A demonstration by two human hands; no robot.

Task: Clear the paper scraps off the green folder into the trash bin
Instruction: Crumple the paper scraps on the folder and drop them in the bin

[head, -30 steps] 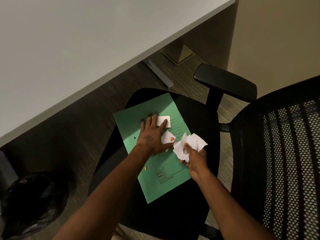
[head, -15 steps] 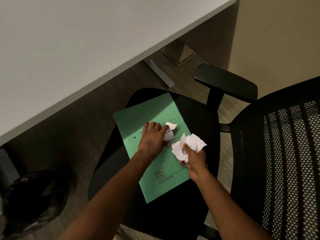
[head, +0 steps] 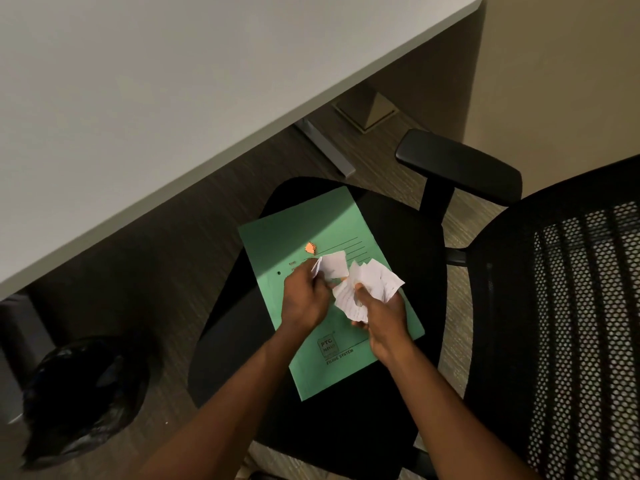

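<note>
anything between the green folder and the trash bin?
In the head view, only the black chair seat's edge and bare dark floor lie between the green folder and the trash bin.

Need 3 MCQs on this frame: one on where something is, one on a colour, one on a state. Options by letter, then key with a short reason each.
1. Where does the flat green cardboard folder lie?
A. on the grey desk top
B. on the black office chair seat
C. on the floor

2. What colour is the small loose scrap left on the folder, beyond the hands?
A. orange
B. blue
C. black

3. What is the right hand doing?
A. resting open on the armrest
B. pressing flat on the folder
C. gripping a bunch of white paper scraps

Key: 1 B, black seat shows around the folder's edges. 2 A, the scrap is orange against the green. 3 C, its fingers close around the crumpled white pieces, while the left hand holds a white piece beside it.
</note>
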